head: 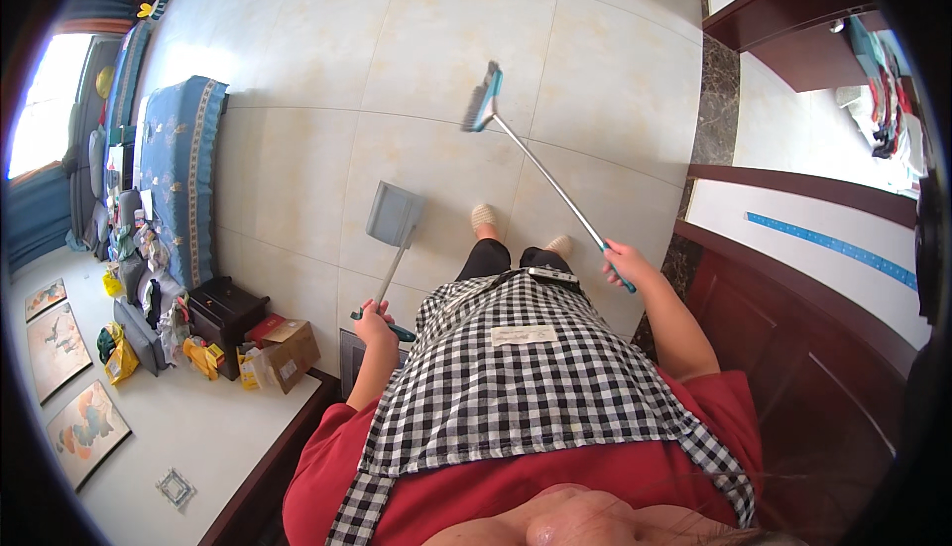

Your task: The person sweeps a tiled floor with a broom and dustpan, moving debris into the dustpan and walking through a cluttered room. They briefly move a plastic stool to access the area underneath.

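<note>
My left hand (375, 320) is closed around the dark green grip of a long-handled dustpan. The grey pan of the dustpan (394, 213) is low over or on the tiled floor, left of my feet; whether it touches is unclear. In my right hand (627, 263) is the teal grip end of a broom with a metal pole. The broom's teal and white head with grey bristles (484, 98) lies further out, beyond my feet, up and right of the dustpan. A black-and-white checked apron (520, 382) covers my front, with a phone-like object (552, 274) at its upper edge.
A table or cabinet with a blue patterned cloth (178, 174) stands left, near a dark wooden stand (223, 308) and a cardboard box (292, 356). On the right are a dark red wooden door (788, 367), a doorway with a marble threshold (715, 100) and hanging clothes (885, 100).
</note>
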Tool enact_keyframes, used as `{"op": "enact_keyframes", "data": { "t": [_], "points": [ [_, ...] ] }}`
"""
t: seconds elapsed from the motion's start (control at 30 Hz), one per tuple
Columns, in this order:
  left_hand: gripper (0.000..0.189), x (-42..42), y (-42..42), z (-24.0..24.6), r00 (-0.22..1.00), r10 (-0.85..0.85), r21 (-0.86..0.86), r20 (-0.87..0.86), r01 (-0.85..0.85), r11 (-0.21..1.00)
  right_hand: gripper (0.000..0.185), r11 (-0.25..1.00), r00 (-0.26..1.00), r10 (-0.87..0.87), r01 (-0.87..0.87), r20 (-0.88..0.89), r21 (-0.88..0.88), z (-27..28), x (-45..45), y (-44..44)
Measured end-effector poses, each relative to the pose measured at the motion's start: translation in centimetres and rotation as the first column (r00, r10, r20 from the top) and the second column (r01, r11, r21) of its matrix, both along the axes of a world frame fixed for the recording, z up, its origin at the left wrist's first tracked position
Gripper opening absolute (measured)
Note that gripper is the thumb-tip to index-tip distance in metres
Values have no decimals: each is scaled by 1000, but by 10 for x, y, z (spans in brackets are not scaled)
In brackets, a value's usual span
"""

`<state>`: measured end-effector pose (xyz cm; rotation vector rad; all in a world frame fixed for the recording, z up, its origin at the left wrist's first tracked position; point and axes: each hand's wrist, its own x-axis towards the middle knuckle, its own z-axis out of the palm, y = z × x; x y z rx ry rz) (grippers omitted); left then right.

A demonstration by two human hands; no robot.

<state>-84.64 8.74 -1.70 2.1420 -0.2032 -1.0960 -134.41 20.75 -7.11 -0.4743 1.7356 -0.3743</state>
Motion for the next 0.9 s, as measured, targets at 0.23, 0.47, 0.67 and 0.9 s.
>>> {"op": "enact_keyframes", "data": {
  "t": [0.23, 0.47, 0.67, 0.9],
  "points": [
    [16, 46, -20, 10, 998, 33, 9, 58, -34, 999, 35, 865, 838, 411, -482, -358, -136, -44, 93, -82],
    [17, 62, -31, 16, 999, 44, 36, 2, -44, 998, 38, 869, 802, 494, -461, -336, 177, -56, 104, -106],
    [17, 72, -38, 11, 999, 30, 35, -10, -30, 999, 43, 715, 570, 698, -531, -434, 455, -3, -28, -33],
    [17, 73, -56, -7, 999, -46, 8, -10, 46, 999, 42, 759, 511, 651, -422, -561, 496, 37, -66, -8]
  ]
}}
